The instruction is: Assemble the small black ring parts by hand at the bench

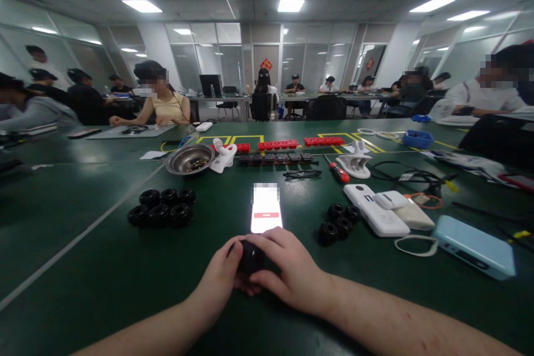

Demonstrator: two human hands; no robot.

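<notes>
Both my hands meet at the near middle of the green table (83, 283). My left hand (219, 283) and my right hand (290, 272) are closed around a small black wheel (250, 257) held between them. Just beyond my fingers lies a phone (266, 208) with its screen lit. A cluster of several black wheels (162, 207) sits to the left, and a smaller cluster of black wheels (339, 221) sits to the right.
A metal bowl (189, 159), a red-handled screwdriver (337, 169), white clamps (354, 164), red and black part strips (277, 145), white power banks (377, 208), a light blue box (475, 245) and cables lie farther out. Other people sit at the table's sides and beyond.
</notes>
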